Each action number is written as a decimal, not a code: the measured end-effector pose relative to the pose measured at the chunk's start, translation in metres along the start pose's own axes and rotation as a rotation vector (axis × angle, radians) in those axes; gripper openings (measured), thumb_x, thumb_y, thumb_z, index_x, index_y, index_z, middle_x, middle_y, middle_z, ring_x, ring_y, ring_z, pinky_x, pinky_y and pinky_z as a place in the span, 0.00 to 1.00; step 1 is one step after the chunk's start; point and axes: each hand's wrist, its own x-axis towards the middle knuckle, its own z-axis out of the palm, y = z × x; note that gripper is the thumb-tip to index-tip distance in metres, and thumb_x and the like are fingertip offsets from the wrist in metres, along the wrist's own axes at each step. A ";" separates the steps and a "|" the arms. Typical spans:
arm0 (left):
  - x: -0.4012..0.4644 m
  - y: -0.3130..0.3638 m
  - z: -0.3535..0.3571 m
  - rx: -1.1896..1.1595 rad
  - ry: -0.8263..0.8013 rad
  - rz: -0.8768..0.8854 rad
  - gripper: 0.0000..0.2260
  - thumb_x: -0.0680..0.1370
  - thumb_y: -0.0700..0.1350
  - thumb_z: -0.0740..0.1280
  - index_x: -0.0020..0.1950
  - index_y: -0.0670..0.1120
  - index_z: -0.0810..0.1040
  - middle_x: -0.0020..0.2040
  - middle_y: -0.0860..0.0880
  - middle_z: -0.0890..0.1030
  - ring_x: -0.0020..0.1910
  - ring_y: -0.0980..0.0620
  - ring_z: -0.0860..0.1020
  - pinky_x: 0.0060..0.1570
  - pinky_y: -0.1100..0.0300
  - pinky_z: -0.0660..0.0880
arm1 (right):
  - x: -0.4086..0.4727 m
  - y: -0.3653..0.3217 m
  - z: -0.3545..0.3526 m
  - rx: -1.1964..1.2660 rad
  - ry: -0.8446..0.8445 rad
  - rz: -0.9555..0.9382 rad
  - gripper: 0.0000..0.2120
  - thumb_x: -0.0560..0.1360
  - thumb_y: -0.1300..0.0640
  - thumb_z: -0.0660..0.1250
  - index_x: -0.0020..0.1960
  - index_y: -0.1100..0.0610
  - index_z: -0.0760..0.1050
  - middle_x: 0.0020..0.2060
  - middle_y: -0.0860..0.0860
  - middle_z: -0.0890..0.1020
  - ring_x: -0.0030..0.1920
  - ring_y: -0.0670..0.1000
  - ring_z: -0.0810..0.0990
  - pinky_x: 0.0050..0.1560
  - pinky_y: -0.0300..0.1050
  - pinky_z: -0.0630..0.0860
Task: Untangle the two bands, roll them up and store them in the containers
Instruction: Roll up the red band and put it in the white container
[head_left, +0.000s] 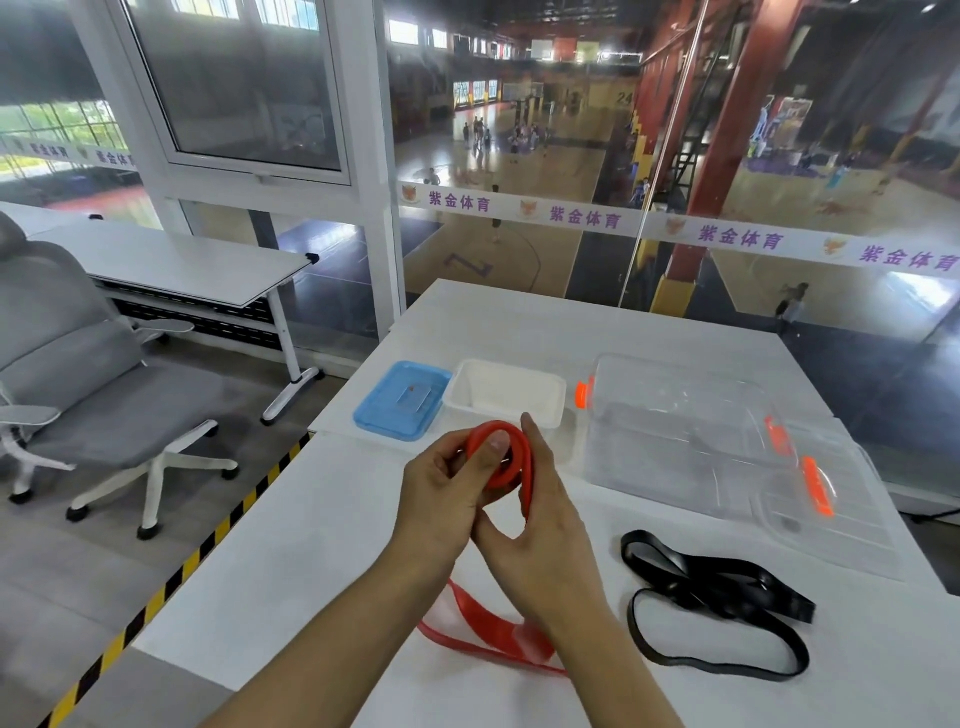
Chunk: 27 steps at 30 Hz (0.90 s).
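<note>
Head view: red band (500, 457) half-coiled.
Both hands' fingers (488, 452) grasp its roll; black band (717, 597) lies loose on the table (311, 545).

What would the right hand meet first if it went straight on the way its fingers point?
Probably the white container. The right hand, rolling the red band, points up and away toward its near rim; depth is hard to judge.

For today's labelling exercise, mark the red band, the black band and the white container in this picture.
red band (511, 441): head view, on the rolled coil held between both hands.
black band (727, 587): head view, on the crossed middle of the loose loop.
white container (545, 413): head view, on its near rim.
</note>
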 end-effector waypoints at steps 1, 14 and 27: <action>-0.002 0.000 0.003 -0.011 0.004 -0.001 0.13 0.74 0.51 0.74 0.55 0.45 0.84 0.48 0.47 0.88 0.50 0.46 0.88 0.51 0.58 0.83 | -0.001 -0.001 0.001 -0.013 0.014 0.004 0.46 0.75 0.44 0.71 0.80 0.30 0.43 0.70 0.28 0.64 0.65 0.31 0.69 0.66 0.35 0.70; 0.013 0.008 -0.017 0.120 -0.261 -0.216 0.21 0.71 0.53 0.74 0.59 0.42 0.81 0.53 0.40 0.87 0.53 0.43 0.87 0.57 0.47 0.82 | 0.024 0.012 -0.038 -0.217 -0.227 -0.067 0.34 0.79 0.42 0.68 0.77 0.26 0.53 0.64 0.35 0.76 0.58 0.36 0.74 0.62 0.37 0.73; 0.024 0.026 -0.010 0.318 -0.424 0.009 0.22 0.68 0.58 0.79 0.60 0.53 0.83 0.55 0.49 0.86 0.58 0.44 0.84 0.58 0.48 0.83 | 0.038 -0.010 -0.078 -0.296 -0.282 -0.202 0.40 0.77 0.42 0.73 0.77 0.26 0.51 0.69 0.33 0.73 0.62 0.43 0.77 0.67 0.41 0.75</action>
